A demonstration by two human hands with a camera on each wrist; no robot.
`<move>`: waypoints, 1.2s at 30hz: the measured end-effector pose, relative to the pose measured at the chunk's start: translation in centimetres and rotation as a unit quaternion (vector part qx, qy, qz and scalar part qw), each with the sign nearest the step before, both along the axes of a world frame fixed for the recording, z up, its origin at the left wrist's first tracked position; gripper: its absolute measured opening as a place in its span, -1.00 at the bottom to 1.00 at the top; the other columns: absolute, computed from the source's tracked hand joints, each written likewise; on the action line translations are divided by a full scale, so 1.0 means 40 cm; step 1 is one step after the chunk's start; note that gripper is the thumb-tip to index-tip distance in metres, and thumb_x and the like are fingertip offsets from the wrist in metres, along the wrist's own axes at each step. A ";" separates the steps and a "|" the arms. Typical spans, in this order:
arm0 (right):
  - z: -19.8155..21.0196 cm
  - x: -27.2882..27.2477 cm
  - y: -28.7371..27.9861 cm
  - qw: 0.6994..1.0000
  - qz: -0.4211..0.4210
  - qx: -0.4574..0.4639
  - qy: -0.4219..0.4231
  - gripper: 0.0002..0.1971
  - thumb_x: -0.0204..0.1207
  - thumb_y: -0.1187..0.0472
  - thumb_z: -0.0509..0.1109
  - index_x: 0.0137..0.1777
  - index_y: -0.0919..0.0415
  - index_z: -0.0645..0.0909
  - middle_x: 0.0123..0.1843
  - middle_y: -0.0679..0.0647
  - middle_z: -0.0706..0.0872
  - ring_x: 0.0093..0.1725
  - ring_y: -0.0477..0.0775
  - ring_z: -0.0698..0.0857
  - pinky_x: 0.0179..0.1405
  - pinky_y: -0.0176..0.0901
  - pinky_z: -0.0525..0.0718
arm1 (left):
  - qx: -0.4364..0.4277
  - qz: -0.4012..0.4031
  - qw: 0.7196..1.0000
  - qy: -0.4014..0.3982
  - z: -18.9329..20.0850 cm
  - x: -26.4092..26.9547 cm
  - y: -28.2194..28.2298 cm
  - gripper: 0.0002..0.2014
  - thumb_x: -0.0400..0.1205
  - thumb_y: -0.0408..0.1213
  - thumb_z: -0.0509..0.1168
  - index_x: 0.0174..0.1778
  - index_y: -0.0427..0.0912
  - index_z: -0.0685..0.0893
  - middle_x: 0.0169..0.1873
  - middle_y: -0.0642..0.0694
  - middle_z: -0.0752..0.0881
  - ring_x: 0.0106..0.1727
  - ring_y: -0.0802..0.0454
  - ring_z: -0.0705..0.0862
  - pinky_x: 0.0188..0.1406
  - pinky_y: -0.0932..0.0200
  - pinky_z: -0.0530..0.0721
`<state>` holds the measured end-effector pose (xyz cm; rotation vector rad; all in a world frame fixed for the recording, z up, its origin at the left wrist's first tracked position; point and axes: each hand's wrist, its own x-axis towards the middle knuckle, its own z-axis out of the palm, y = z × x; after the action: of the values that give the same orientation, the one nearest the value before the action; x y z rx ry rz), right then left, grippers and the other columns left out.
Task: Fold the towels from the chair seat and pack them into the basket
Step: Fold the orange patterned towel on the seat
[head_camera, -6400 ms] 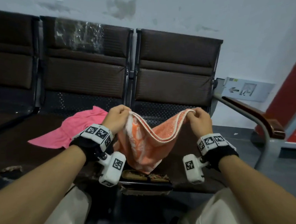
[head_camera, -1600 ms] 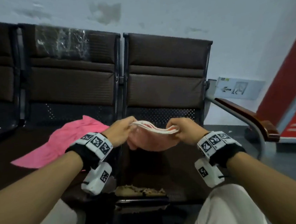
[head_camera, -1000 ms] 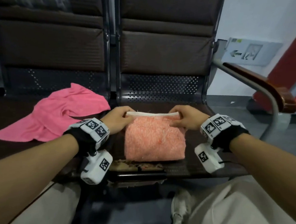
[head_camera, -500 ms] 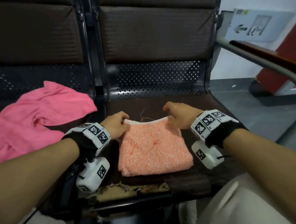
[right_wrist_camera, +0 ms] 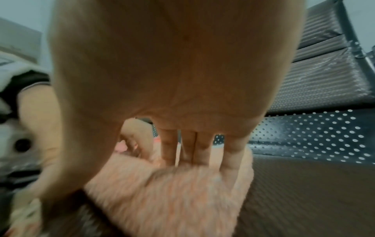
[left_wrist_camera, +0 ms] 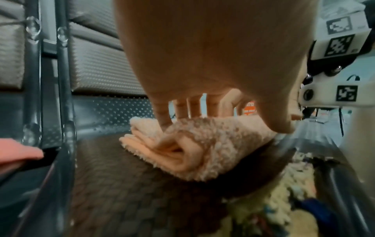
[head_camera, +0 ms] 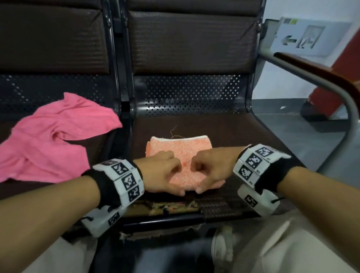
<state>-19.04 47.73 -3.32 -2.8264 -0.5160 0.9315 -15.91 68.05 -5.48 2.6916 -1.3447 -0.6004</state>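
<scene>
A folded orange towel [head_camera: 179, 146] lies flat on the dark chair seat [head_camera: 240, 132], its white hem at the far side. My left hand [head_camera: 174, 176] and right hand [head_camera: 199, 177] sit side by side on the towel's near half. On each, curled fingers lie on top and the thumb is tucked at the near edge, pinching it. In the left wrist view the fingers [left_wrist_camera: 182, 109] press the towel [left_wrist_camera: 202, 144], whose near layers are slightly raised. The right wrist view shows fingers [right_wrist_camera: 202, 149] on the towel [right_wrist_camera: 172, 192]. A crumpled pink towel [head_camera: 47, 143] lies on the seat to the left. No basket is in view.
The seat's front edge is torn, with stuffing showing [head_camera: 171, 207]. A metal armrest with a wooden top [head_camera: 331, 87] curves down at the right. Seat backs [head_camera: 189, 39] stand behind. My knees in light trousers are below the seat.
The towel, held up earlier, was folded and laid on the seat. My hands have since left its far corners and come together at the near edge.
</scene>
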 end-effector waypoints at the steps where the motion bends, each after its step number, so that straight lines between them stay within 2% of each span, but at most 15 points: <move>1: -0.008 -0.009 0.001 1.000 0.006 -0.003 -0.007 -0.25 0.24 -0.35 0.51 0.32 0.03 0.44 0.16 -0.09 0.52 0.07 -0.05 0.54 0.07 -0.15 0.57 | 0.019 0.000 1.000 -0.024 -0.001 -0.003 0.006 -0.33 0.42 0.31 0.31 0.33 -0.01 0.42 0.17 0.02 0.42 0.22 0.06 0.40 0.23 0.03 0.53; 5: -0.035 -0.037 0.004 0.997 0.018 -0.022 -0.067 -0.22 0.24 -0.13 0.62 0.38 0.09 0.35 0.26 0.04 0.44 0.22 0.07 0.46 0.24 0.03 0.56 | 0.054 0.023 0.996 -0.073 0.008 -0.004 0.014 -0.48 0.49 0.05 0.30 0.36 0.02 0.41 0.20 -0.04 0.47 0.25 -0.05 0.48 0.11 0.02 0.57; 8: -0.035 -0.041 0.008 0.994 0.011 -0.031 -0.105 -0.39 0.36 0.12 0.52 0.38 0.14 0.38 0.26 0.13 0.50 0.24 0.15 0.51 0.20 0.01 0.57 | 0.024 0.026 0.996 -0.083 0.018 -0.001 0.010 -0.74 0.54 -0.06 0.23 0.06 -0.09 0.50 0.04 -0.08 0.59 0.10 -0.11 0.58 -0.10 0.07 0.51; 10: -0.018 -0.037 0.005 0.991 -0.001 0.002 -0.131 -0.64 0.43 0.14 0.44 0.18 0.21 0.51 0.11 0.15 0.63 0.08 0.18 0.61 0.02 -0.08 0.59 | -0.013 0.046 0.998 -0.050 0.029 0.009 0.018 -0.86 0.55 -0.14 0.22 -0.11 -0.14 0.48 -0.14 -0.08 0.63 -0.08 -0.12 0.61 -0.22 0.14 0.48; 12: 0.008 -0.026 -0.008 0.987 -0.027 0.042 -0.152 -0.79 0.47 0.09 0.40 -0.03 0.21 0.58 -0.11 0.10 0.69 -0.13 0.12 0.62 -0.15 -0.14 0.52 | -0.047 0.072 0.996 -0.012 0.040 0.027 0.031 -0.91 0.56 -0.25 0.22 -0.18 -0.16 0.45 -0.35 -0.01 0.55 -0.23 -0.07 0.54 -0.31 0.16 0.41; 13: 0.019 -0.019 -0.016 0.984 -0.055 0.071 -0.153 -0.81 0.48 0.07 0.39 -0.04 0.18 0.62 -0.13 0.04 0.69 -0.16 0.07 0.62 -0.15 -0.15 0.52 | -0.068 0.090 0.994 0.014 0.044 0.037 0.039 -0.93 0.57 -0.27 0.23 -0.14 -0.17 0.47 -0.36 0.00 0.53 -0.23 -0.05 0.53 -0.29 0.15 0.41; 17: 0.026 0.016 -0.045 0.954 -0.188 0.212 -0.097 -0.85 0.49 0.13 0.39 0.05 -0.02 0.64 -0.01 -0.03 0.73 0.02 -0.02 0.69 0.04 -0.10 0.67 | -0.156 0.163 0.966 0.124 0.047 0.078 0.067 -0.79 0.63 -0.22 0.27 0.16 -0.12 0.55 -0.03 -0.03 0.67 -0.04 0.07 0.61 0.05 0.08 0.58; 19: 0.013 0.040 -0.048 0.940 -0.234 0.225 -0.100 -0.86 0.49 0.15 0.39 0.03 -0.02 0.64 -0.02 -0.02 0.73 0.03 -0.01 0.70 0.00 -0.10 0.69 | -0.172 0.171 0.959 0.144 0.038 0.102 0.074 -0.77 0.65 -0.13 0.27 0.19 -0.09 0.59 0.08 -0.01 0.69 0.07 0.13 0.63 0.14 0.16 0.56; 21: -0.002 0.068 -0.045 0.930 -0.275 0.219 -0.104 -0.87 0.51 0.13 0.37 0.04 -0.01 0.62 -0.01 0.01 0.72 0.03 0.01 0.71 -0.05 -0.11 0.70 | -0.173 0.189 0.947 0.194 0.023 0.125 0.083 -0.68 0.58 0.00 0.34 0.19 -0.04 0.62 0.07 0.02 0.70 0.08 0.13 0.66 0.12 0.17 0.63; 24: -0.023 0.100 -0.034 0.932 -0.300 0.177 -0.102 -0.80 0.56 0.06 0.35 0.15 0.04 0.60 0.05 0.03 0.70 0.05 0.04 0.71 -0.04 -0.10 0.71 | -0.198 0.243 0.905 0.286 -0.003 0.157 0.095 -0.61 0.49 -0.12 0.47 0.22 -0.08 0.62 -0.12 -0.01 0.70 -0.16 0.09 0.71 -0.30 0.22 0.72; 27: -0.035 0.117 -0.025 0.936 -0.321 0.111 -0.088 -0.65 0.57 -0.04 0.34 0.25 0.15 0.57 0.08 0.08 0.70 0.02 0.08 0.73 -0.03 -0.08 0.73 | -0.203 0.258 0.914 0.237 -0.028 0.177 0.089 -0.75 0.55 -0.16 0.41 0.13 -0.05 0.63 -0.14 0.04 0.62 -0.24 0.16 0.68 -0.52 0.34 0.64; 30: -0.033 0.122 -0.024 0.933 -0.357 0.028 -0.044 -0.42 0.56 -0.20 0.30 0.36 0.27 0.53 0.22 0.21 0.68 0.15 0.21 0.71 0.11 -0.01 0.71 | -0.150 0.240 0.944 0.171 -0.038 0.188 0.080 -0.71 0.60 -0.03 0.33 0.16 -0.08 0.63 0.00 -0.06 0.55 -0.15 0.03 0.68 -0.53 0.24 0.68; 32: -0.030 0.117 -0.027 0.920 -0.391 0.005 0.016 -0.27 0.55 -0.31 0.19 0.47 0.29 0.44 0.22 0.20 0.66 0.19 0.22 0.64 0.15 0.00 0.61 | -0.108 0.226 0.956 0.151 -0.039 0.192 0.078 -0.68 0.61 0.03 0.28 0.17 -0.07 0.61 -0.03 -0.10 0.61 -0.21 0.03 0.68 -0.52 0.22 0.68; 34: -0.033 0.110 -0.020 0.894 -0.440 0.053 0.070 -0.25 0.59 -0.30 0.14 0.56 0.29 0.32 0.28 0.24 0.61 0.14 0.21 0.60 0.12 0.01 0.57 | -0.105 0.211 0.963 0.132 -0.038 0.190 0.072 -0.67 0.59 0.05 0.30 0.15 -0.08 0.62 -0.08 -0.05 0.66 -0.22 0.06 0.68 -0.39 0.22 0.66; 36: -0.035 0.102 -0.007 0.863 -0.486 0.114 0.083 -0.31 0.64 -0.19 0.16 0.62 0.25 0.20 0.40 0.30 0.50 0.14 0.26 0.61 -0.01 0.07 0.63 | -0.097 0.183 0.971 0.121 -0.037 0.181 0.063 -0.64 0.58 0.05 0.32 0.16 -0.11 0.63 -0.08 -0.02 0.68 -0.18 0.11 0.66 -0.27 0.31 0.60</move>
<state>-14.95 47.43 -4.71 -2.2481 0.7258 0.7727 -8.65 70.56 -6.95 2.5143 -0.7766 -0.6874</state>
